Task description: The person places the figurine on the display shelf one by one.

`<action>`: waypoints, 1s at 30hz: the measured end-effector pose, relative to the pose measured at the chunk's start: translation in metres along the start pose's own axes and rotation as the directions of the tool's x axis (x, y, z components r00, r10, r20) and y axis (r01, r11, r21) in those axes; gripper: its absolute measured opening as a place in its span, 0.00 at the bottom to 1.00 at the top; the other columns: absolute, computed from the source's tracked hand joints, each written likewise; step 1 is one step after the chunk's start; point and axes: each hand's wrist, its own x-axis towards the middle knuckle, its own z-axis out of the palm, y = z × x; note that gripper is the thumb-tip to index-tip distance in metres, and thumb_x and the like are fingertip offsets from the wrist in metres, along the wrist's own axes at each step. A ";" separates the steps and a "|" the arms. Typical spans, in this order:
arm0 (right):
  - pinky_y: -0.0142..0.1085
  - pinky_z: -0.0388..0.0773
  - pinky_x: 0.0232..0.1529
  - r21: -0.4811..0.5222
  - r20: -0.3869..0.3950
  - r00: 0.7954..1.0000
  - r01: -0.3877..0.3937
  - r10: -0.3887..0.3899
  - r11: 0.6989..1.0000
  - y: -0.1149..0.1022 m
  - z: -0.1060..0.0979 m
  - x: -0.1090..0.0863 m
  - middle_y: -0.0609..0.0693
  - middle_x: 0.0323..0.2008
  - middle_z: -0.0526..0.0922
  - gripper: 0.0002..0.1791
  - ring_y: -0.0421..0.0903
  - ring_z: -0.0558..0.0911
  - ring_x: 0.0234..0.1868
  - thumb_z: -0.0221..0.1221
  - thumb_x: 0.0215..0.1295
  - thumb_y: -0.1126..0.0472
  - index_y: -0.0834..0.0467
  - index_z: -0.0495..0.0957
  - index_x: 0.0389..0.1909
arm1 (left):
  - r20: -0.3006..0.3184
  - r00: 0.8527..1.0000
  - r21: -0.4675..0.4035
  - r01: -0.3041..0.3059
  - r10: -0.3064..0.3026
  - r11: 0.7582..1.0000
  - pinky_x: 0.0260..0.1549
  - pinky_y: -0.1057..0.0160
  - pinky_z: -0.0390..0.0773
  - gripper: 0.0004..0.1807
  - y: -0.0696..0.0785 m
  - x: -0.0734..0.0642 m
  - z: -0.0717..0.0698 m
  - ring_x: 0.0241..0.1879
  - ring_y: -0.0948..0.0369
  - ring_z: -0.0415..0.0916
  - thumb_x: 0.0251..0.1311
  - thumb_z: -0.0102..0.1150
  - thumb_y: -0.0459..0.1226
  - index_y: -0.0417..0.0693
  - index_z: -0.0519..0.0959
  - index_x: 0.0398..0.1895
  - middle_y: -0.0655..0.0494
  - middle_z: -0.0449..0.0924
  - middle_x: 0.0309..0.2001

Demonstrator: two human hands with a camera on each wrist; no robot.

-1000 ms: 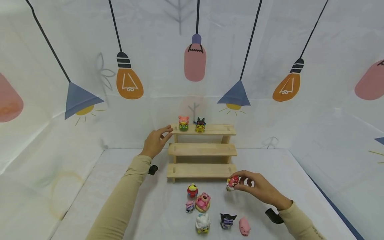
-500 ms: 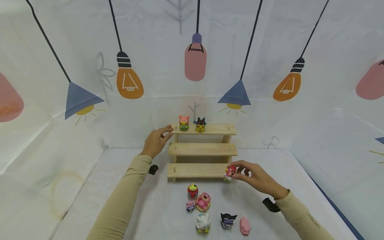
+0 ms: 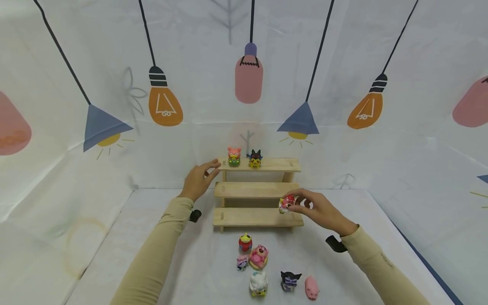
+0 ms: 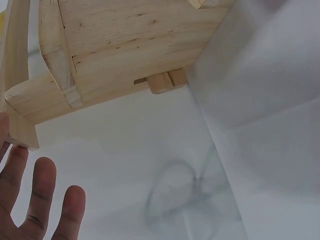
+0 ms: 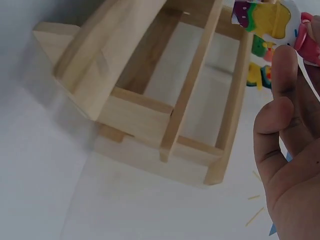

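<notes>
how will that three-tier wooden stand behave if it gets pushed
The three-tier wooden stand would probably feel stiff, since its boards join side supports. It looks light for its size, with open gaps between thin boards. A low push may slide rather than tip it, given its stepped shape, though the pink-topped figurine on top might topple.

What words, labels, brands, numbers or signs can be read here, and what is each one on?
None can be read in any view.
Right sleeve: a small dark mark, too small to tell whether it is lettering.
Backdrop: printed hanging lamps, pictures without words.
Three-tier wooden shelf: wood grain, no visible label.
Toy figurines: no legible text.
</notes>
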 end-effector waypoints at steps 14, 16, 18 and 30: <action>0.38 0.80 0.39 -0.064 -0.043 0.999 -0.024 0.021 0.998 0.011 -0.021 0.057 0.44 0.44 0.85 0.19 0.42 0.83 0.42 0.66 0.69 0.56 0.51 0.79 0.59 | 0.004 1.000 0.005 0.006 -0.006 1.000 0.28 0.58 0.76 0.18 0.001 -0.001 -0.001 0.35 0.58 0.77 0.73 0.58 0.46 0.52 0.82 0.61 0.61 0.76 0.66; 0.40 0.80 0.39 -0.061 -0.042 0.999 -0.024 0.021 0.998 0.012 -0.023 0.065 0.45 0.45 0.85 0.19 0.43 0.83 0.43 0.65 0.70 0.56 0.51 0.79 0.59 | 0.005 1.000 0.005 0.008 -0.008 1.000 0.29 0.58 0.76 0.18 0.001 -0.001 -0.001 0.35 0.58 0.77 0.73 0.58 0.46 0.52 0.82 0.62 0.62 0.76 0.66; 0.42 0.80 0.40 -0.055 -0.034 0.999 -0.025 0.023 0.998 0.013 -0.025 0.073 0.45 0.46 0.85 0.18 0.43 0.83 0.43 0.65 0.70 0.55 0.50 0.79 0.59 | 0.005 1.000 0.003 0.008 -0.008 1.000 0.29 0.58 0.76 0.18 0.002 -0.001 -0.001 0.35 0.58 0.77 0.73 0.58 0.46 0.52 0.82 0.61 0.62 0.76 0.66; 0.46 0.80 0.42 -0.095 -0.029 0.997 -0.076 0.074 0.993 0.017 -0.037 0.119 0.49 0.54 0.83 0.22 0.47 0.84 0.46 0.64 0.71 0.49 0.51 0.77 0.62 | -0.023 0.999 0.000 -0.031 0.031 1.000 0.31 0.57 0.76 0.18 0.003 -0.001 0.001 0.34 0.56 0.77 0.72 0.60 0.43 0.49 0.83 0.60 0.58 0.77 0.65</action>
